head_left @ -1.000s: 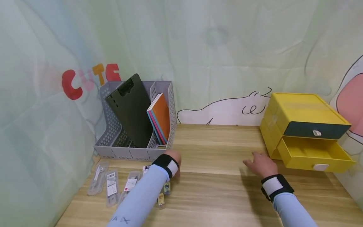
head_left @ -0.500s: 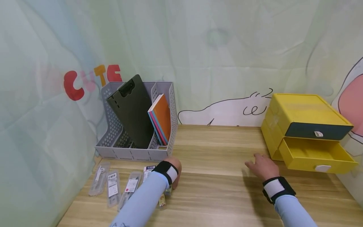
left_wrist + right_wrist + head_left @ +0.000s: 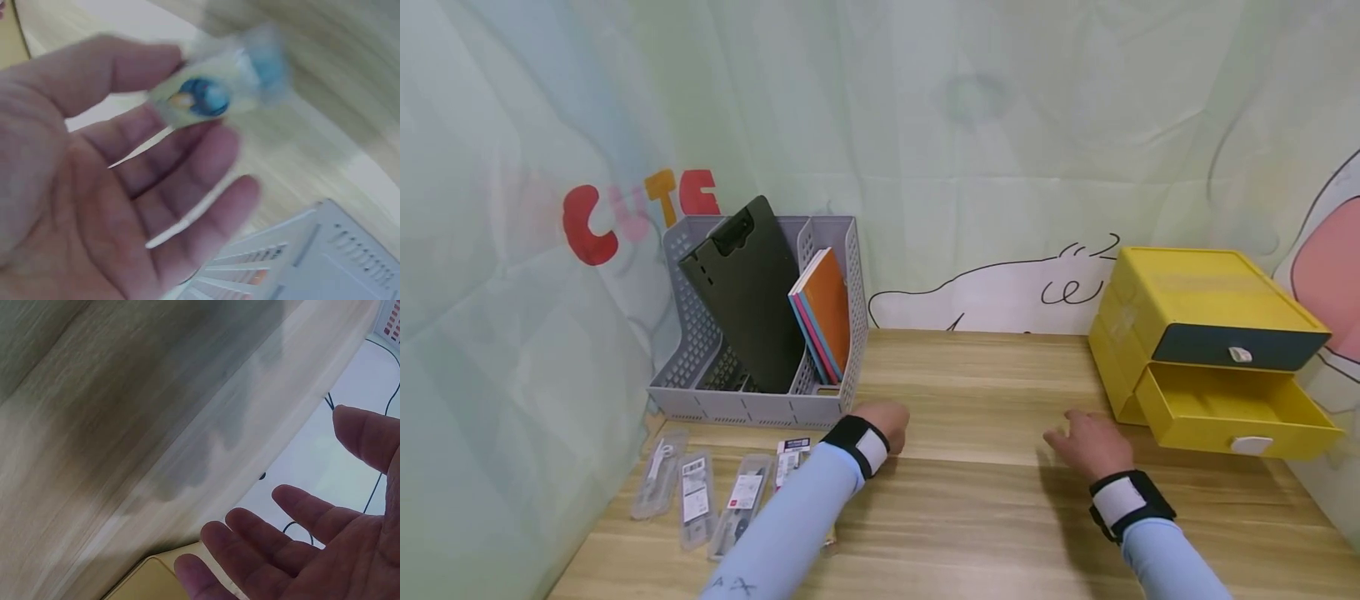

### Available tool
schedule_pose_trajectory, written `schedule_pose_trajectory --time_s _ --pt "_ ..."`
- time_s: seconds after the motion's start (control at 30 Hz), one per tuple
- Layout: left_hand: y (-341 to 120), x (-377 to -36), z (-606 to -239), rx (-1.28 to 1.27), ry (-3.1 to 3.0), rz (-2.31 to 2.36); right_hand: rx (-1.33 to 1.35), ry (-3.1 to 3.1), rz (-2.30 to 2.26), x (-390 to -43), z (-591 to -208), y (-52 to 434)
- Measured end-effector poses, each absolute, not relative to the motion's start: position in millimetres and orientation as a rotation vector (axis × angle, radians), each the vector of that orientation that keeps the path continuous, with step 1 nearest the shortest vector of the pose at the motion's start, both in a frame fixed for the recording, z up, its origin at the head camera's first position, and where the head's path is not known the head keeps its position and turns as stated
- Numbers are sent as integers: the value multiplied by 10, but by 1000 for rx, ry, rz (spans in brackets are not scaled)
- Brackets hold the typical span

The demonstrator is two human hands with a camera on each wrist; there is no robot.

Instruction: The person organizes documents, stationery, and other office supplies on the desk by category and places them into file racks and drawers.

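My left hand [image 3: 882,423] is raised over the table, just right of the grey organizer's front corner. Its thumb and fingers pinch a small clear-wrapped block [image 3: 209,94] with a pale yellow picture label and a blue end, blurred in the left wrist view and hidden behind the hand in the head view. My right hand [image 3: 1092,447] hovers over the table left of the drawer box, fingers loosely spread, nothing in it. The yellow drawer box [image 3: 1217,287] has its lower drawer [image 3: 1240,429] pulled out, with nothing seen inside; the dark-fronted upper drawer [image 3: 1180,342] is closed.
The grey organizer [image 3: 752,408] holds a black clipboard [image 3: 748,300] and several thin books [image 3: 829,312]. Clear plastic cases [image 3: 696,498] and a labelled packet [image 3: 791,458] lie in front of it, partly behind my left sleeve. A printed curtain [image 3: 970,167] hangs behind the table.
My left hand has lifted from the small packs and moved right and away from me, carrying the wrapped block. The right hand has stayed almost in place.
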State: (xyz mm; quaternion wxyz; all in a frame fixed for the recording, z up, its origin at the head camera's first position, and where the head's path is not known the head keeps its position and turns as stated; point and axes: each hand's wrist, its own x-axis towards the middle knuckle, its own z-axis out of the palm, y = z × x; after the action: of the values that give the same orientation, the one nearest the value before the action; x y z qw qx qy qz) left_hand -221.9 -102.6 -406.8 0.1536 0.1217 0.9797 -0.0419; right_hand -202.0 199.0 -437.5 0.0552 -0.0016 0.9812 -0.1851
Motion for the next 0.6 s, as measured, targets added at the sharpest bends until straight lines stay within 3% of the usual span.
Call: schedule_pose_trajectory --time_s 0.23,0.6 --pt "-803 -2431 -4009 542 2871 109 -92 3004 -547 -2050 -4401 1889" --pt "-452 -2478 -3896 805 2864 554 -381 2983 -775 -2107 -4302 1594"
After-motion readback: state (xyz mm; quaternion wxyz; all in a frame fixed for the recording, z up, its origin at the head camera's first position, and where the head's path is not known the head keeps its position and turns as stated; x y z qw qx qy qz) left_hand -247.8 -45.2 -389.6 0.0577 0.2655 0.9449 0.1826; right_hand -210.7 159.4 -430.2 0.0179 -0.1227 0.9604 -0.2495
